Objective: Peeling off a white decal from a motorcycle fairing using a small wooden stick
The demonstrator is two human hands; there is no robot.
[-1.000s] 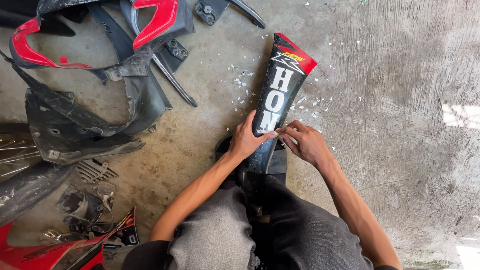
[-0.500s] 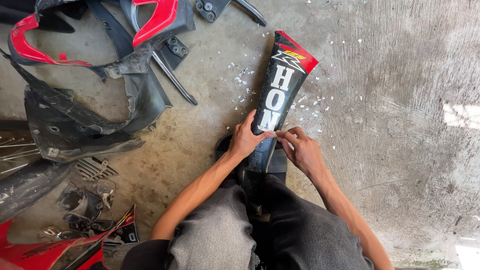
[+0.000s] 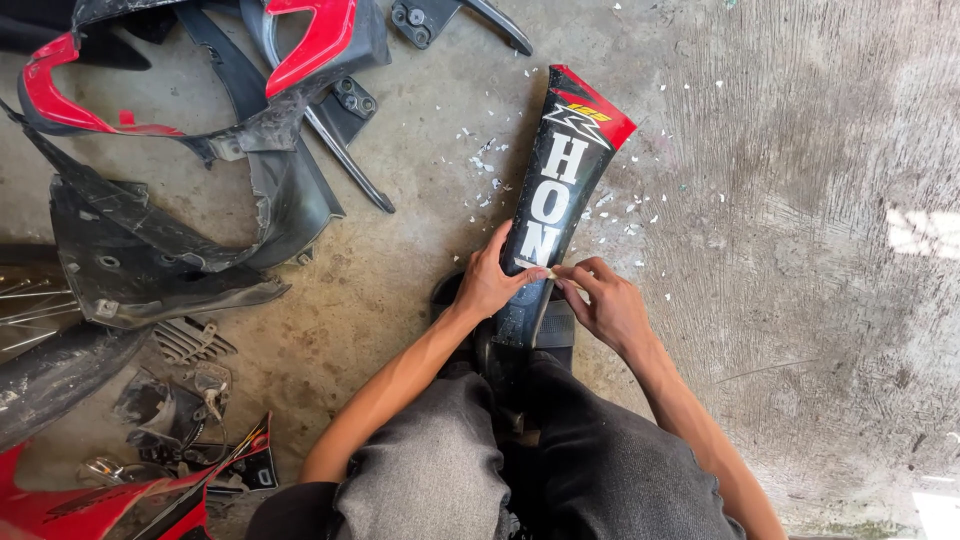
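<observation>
Floor (image 3: 800,250), bare grey concrete, carries everything in view; the person sits on it, knees in grey trousers at the bottom edge.

Heap of stripped motorcycle bodywork (image 3: 170,210), black and red, lies well to the left of the left hand (image 3: 488,285) and beyond it. Exact piece count not resolvable: the parts overlap. At least two red-trimmed shells, one ribbed black grille, and small brackets toward the near left corner.

One long black fairing panel (image 3: 560,190) with a red far tip and white lettering. Its long axis runs from between the knees away from the person, leaning slightly right. The near end is hidden between the legs; the far end is free on the concrete.

Hands: two, both on the panel at the nearest end of the lettering. The left hand lies flat against the panel's left edge, fingers spread and pressed on it, bracing. The right hand (image 3: 605,305) is just beside the right edge, thumb and forefinger pinched together on a pale strip of sticker (image 3: 552,271) lifting at the last letter. Both are about equally near the strip; the remaining lettering lies straight ahead of both, up the axis.

White flecks (image 3: 490,165), too many to count, scatter both sides of the panel's far half.
</observation>
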